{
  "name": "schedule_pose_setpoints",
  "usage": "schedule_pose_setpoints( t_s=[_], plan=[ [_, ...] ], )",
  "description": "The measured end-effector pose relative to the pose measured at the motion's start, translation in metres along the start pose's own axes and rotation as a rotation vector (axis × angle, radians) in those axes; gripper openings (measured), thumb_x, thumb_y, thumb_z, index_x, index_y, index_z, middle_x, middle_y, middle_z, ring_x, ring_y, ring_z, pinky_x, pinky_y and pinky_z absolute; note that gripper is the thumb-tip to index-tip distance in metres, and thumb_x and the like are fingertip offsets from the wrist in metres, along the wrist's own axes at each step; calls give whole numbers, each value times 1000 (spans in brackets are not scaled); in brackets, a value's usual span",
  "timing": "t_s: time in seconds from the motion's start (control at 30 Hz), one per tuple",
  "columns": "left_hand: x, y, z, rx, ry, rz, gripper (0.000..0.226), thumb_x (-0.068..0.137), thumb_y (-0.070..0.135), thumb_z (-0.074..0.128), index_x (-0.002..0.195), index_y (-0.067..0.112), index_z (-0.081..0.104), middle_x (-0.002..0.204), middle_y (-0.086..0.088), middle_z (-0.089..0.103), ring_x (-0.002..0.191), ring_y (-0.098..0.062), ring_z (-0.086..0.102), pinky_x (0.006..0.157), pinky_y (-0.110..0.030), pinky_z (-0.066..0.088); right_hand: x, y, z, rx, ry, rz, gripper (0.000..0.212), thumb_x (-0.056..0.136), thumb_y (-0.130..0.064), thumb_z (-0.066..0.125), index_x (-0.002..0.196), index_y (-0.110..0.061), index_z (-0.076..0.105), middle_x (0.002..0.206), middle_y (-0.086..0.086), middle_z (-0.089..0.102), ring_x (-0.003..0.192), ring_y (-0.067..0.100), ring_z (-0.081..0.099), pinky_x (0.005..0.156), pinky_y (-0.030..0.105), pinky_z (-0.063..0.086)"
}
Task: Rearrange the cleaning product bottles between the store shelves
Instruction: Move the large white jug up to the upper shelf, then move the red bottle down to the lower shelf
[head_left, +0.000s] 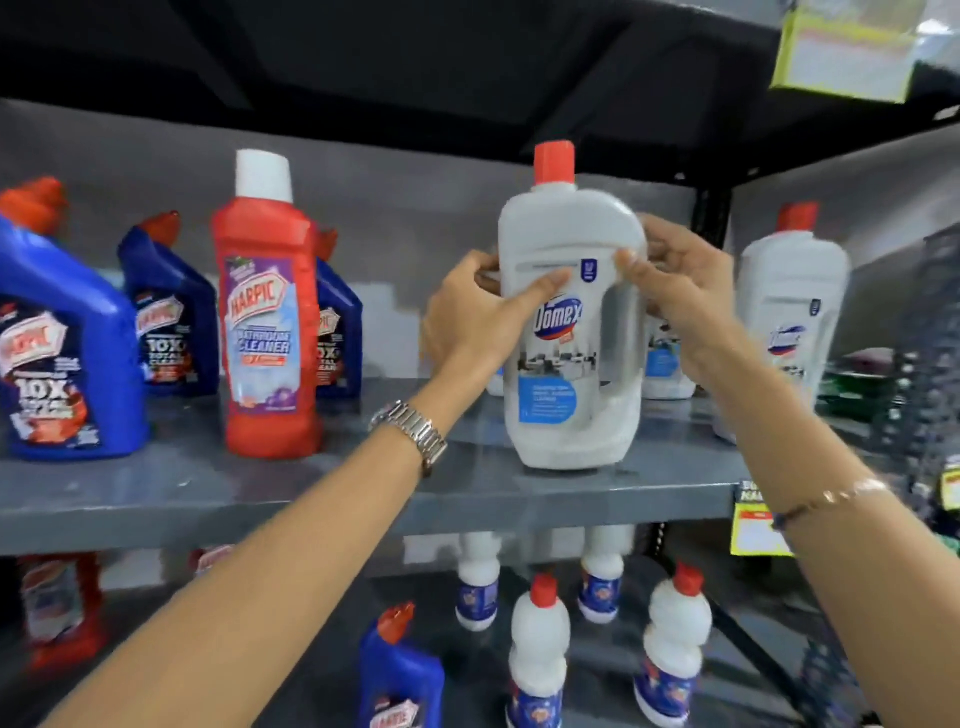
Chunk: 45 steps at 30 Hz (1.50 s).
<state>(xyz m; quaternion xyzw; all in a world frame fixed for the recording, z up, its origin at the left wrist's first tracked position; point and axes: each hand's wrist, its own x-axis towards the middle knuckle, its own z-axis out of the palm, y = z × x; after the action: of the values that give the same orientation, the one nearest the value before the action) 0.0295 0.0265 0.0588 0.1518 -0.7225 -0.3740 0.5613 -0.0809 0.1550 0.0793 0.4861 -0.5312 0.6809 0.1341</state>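
Gripping one Domex bottle (571, 332) — left hand (467, 317), right hand (680, 296).

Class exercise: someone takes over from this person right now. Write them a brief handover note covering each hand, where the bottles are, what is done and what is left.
Left hand and right hand both grip the white Domex bottle, upright at the upper shelf front; whether its base rests there is unclear.
On that shelf: red Harpic bottle, blue Harpic bottles, another Domex.
Lower shelf: small white bottles.
Left: settle the held bottle, release, continue sorting.
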Motion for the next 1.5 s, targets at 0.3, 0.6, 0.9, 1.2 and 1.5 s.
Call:
schedule_pose_setpoints(
  t_s=[0.3,0.6,0.9,1.2,1.5],
  plan=[
    [31,-18,39,111,-69,-55,51,61,65,69,90,26,54,90,8,68,80,-15,63,71,-32,54,28,56,-11,-81,-18,94,39,85,-19,63,123,-14,54,101,3,66,84,7,62,61,13,50],
    [35,-25,40,154,-92,-59,59,62,71,63,100,26,55,97,6,69,77,-16,62,57,-27,50,28,62,-4,-37,63,116,36,87,-19,61,122,-19,54,93,-4,65,71,-8,62,55,4,45],
    [21,-30,37,167,-55,-21,59,73,64,59,118,26,52,116,4,66,102,-21,62,73,-27,40,18,47,14,-189,217,103,48,86,-16,61,131,-25,46,127,0,47,113,11,51,100,31,46],
    [20,-58,-103,194,627,320,34,76,16,61,110,16,57,113,-5,61,102,-18,56,77,-12,31,-24,10,160,-130,-72,-107,43,82,-22,65,124,-21,53,112,1,51,99,10,51,83,9,39],
    [25,-110,-185,-53,85,-84,52,82,18,66,128,6,44,129,-19,54,101,-12,58,85,-15,49,-45,15,247,222,-283,253,42,84,-21,65,123,-14,51,103,7,60,90,19,58,81,37,49]
  ],
)
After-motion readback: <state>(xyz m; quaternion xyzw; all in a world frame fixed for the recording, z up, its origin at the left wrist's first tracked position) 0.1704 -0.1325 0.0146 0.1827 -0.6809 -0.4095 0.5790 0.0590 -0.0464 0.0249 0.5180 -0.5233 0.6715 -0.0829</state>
